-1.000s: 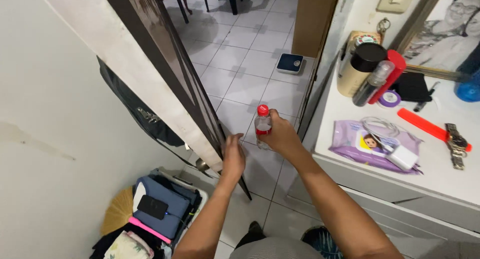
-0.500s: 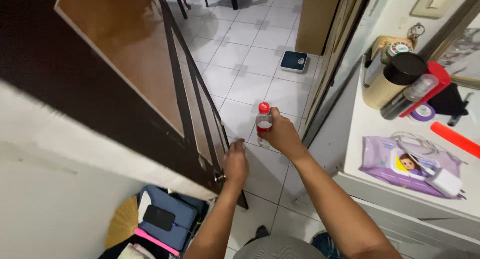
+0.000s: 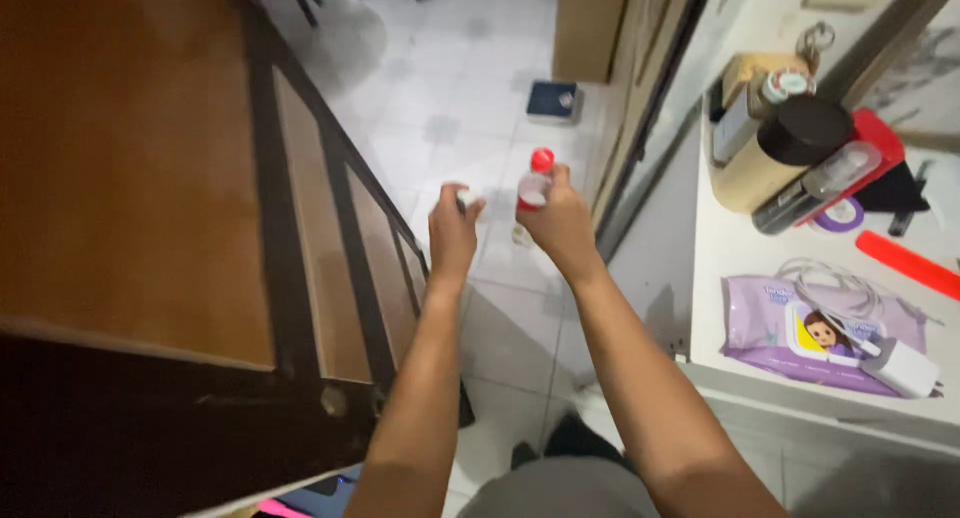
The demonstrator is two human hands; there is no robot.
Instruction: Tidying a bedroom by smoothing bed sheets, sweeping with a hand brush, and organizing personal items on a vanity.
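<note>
My right hand (image 3: 558, 223) grips a small clear bottle (image 3: 532, 193) with a red cap and a red label, held upright over the tiled floor. My left hand (image 3: 452, 236) is just to its left at about the same height, fingers curled around a small pale object (image 3: 467, 197) too blurred to identify. The two hands are close together but apart. A brown wooden door (image 3: 150, 178) with dark framing stands open along my left arm, and neither hand touches it.
A white counter (image 3: 740, 248) on the right carries a purple wipes pack (image 3: 800, 323), a white charger (image 3: 905, 366), a tan bottle with a black cap (image 3: 770, 158) and red items. A blue bathroom scale (image 3: 552, 100) lies on the white tiled floor beyond the doorway.
My left hand has left the door's edge and risen beside the bottle. The door now fills more of the left side. Both hands have moved forward toward the doorway.
</note>
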